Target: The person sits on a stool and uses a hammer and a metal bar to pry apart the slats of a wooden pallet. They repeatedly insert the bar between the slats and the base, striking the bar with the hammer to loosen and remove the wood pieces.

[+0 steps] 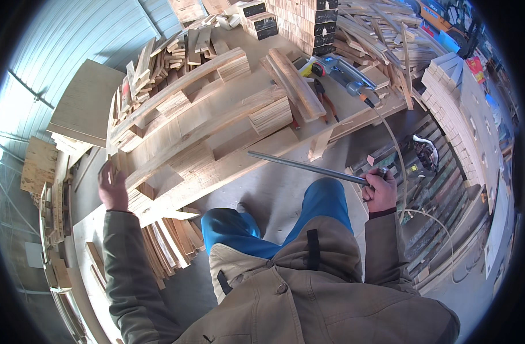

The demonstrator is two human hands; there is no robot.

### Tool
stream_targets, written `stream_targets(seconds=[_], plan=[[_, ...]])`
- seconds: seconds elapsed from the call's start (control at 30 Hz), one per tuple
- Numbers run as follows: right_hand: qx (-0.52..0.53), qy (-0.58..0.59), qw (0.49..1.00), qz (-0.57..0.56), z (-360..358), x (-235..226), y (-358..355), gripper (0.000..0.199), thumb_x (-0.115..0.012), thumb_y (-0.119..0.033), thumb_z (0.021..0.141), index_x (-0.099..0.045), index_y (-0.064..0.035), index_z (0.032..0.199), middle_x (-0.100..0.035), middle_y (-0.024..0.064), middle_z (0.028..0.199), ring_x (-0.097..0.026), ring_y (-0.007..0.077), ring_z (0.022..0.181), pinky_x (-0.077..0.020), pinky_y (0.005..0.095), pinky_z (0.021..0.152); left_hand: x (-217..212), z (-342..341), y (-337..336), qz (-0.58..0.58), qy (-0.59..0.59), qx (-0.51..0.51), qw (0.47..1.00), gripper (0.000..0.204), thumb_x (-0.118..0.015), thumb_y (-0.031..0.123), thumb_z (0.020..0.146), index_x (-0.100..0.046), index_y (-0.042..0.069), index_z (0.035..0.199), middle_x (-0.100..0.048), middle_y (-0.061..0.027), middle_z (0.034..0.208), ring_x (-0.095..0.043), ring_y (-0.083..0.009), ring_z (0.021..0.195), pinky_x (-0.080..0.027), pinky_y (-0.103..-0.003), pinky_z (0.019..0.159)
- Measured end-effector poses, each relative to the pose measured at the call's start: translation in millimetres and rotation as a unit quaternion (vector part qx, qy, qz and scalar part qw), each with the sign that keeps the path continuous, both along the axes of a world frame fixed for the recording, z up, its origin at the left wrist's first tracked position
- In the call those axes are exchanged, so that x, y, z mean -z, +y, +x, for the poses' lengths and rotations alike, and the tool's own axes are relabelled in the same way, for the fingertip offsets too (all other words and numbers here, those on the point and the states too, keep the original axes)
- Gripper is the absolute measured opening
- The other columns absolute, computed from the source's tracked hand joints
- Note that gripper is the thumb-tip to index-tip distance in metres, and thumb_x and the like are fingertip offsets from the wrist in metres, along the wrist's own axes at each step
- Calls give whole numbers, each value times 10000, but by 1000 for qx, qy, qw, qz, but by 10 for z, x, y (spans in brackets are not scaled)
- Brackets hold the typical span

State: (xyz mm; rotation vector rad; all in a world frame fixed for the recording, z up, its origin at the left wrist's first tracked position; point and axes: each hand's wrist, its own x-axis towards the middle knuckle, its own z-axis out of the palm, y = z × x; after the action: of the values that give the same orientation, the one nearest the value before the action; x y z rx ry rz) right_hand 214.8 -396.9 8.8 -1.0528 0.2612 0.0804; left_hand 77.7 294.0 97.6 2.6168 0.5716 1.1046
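Rod (305, 167) gripped at one end by right hand (380, 192), fingers clamped round it. Left hand (112, 188) open, fingers spread, touching plank stack (176, 132) edge on bench (285, 143).

wooden workbench (354, 117) carries curved wood pieces (205, 123), block stacks (271, 114), pliers (325, 97).

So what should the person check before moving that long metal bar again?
1. Right hand grips the metal bar firmly: ok, fist closed round its end.
2. Left hand steadies the curved wooden frame: ok, it rests on the frame's left end.
3. Bar tip clear of the frame: cannot tell, it ends close to the wood.
4. Power tool on the bench out of the bar's way: ok.
5. Hose clear of the right hand: not ok, it passes beside the fist.
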Motion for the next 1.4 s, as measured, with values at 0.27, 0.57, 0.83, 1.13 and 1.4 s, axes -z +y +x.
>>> stream_targets(seconds=[0.27,0.57,0.83,1.13,1.4], plan=[[63,11,998,7,-177,120,-492,123,-623,43,878,-631,-61,941,-718,149,857,-425,103,442,-380,292,433,106,908,-1488,40,81,119,989,611,-837,174,831,-617,21,1379,-615,-192,1413,-588,-368,1310,-483,-441,1110],[152,-5,986,62,-365,229,-1068,78,-608,-31,910,-633,-66,976,-692,113,855,-393,101,441,-321,275,422,236,1398,-1541,-18,253,94,963,918,-884,412,784,-501,-10,1504,-552,-267,1491,-531,-399,1395,-443,-472,1163],[184,-15,969,164,-276,419,-1113,66,-609,-33,921,-618,-53,983,-690,113,855,-382,103,456,-332,275,445,303,1504,-1328,-85,289,113,947,857,-915,368,762,-567,-13,1446,-648,-228,1367,-655,-336,1258,-527,-427,1073],[237,37,950,198,-31,484,-826,101,-622,-45,943,-624,-104,1024,-627,20,855,-388,85,515,-343,254,487,430,1539,-1357,-37,297,102,949,767,-882,385,776,-595,62,1410,-650,-149,1326,-617,-350,1248,-483,-456,1072],[240,38,949,201,461,545,-463,80,-614,-41,958,-602,-75,1029,-565,23,783,-409,101,530,-393,292,520,496,1425,-1456,34,264,89,960,738,-874,380,759,-586,101,1379,-647,-102,1298,-597,-342,1227,-458,-486,1066]])
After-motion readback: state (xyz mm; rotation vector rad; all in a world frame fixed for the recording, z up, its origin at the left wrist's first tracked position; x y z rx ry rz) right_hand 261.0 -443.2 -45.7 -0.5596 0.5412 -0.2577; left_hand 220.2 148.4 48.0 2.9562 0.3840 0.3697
